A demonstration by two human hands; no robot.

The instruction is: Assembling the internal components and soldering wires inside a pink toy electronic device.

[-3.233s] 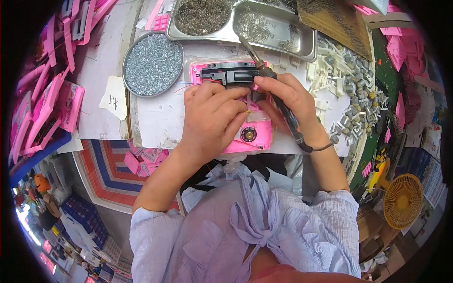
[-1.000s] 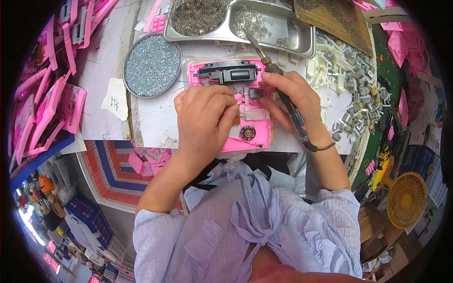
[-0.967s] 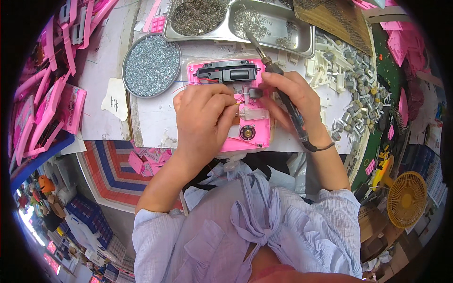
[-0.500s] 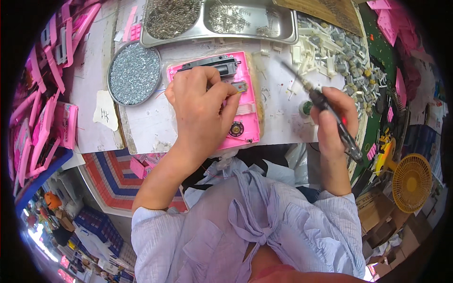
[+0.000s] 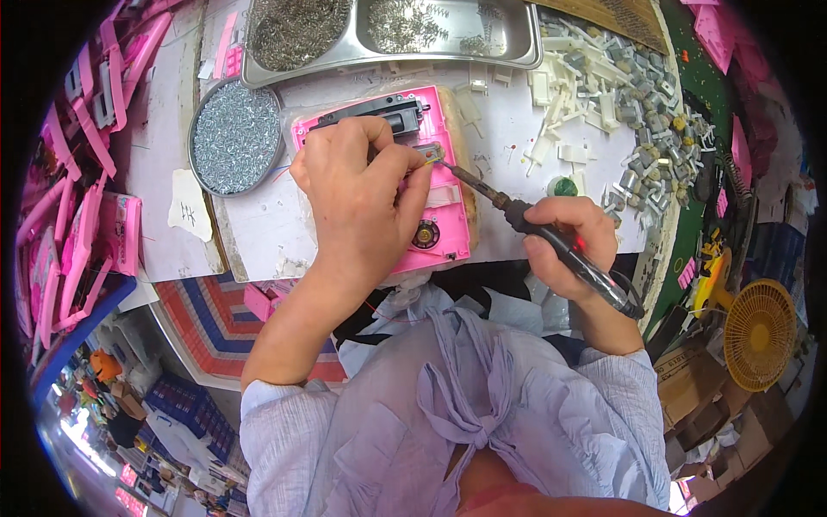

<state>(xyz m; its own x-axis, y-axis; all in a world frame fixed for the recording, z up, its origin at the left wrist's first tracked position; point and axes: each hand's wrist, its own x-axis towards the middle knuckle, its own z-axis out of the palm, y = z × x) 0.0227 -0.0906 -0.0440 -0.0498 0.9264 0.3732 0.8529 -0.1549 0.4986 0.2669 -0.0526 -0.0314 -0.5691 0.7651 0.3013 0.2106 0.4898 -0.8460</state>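
Observation:
A pink plastic housing [image 5: 452,224] lies on a padded block in front of me, with a black mechanism [image 5: 401,116] along its far side and a round speaker-like part [image 5: 425,233] near its near edge. My left hand [image 5: 353,185] is over the housing, thumb and fingers pinched together; what they hold is hidden. Just right of those fingertips is a small metal part [image 5: 431,153]. My right hand [image 5: 573,246] grips a soldering iron [image 5: 564,247] with a dark handle. Its thin tip reaches to the small metal part, close to the left fingertips.
A round dish of small silver pieces [image 5: 196,155] stands at left, a steel tray of springs [image 5: 392,62] at the back. White plastic parts [image 5: 573,103] and small grey metal parts [image 5: 646,155] are heaped right. A small green-topped pot [image 5: 563,186] is near my right hand. Pink casings [image 5: 77,250] are piled left.
The soldering iron has swung left and down, its tip coming from above the bare table to the small metal part. My left hand stays pinched over the housing.

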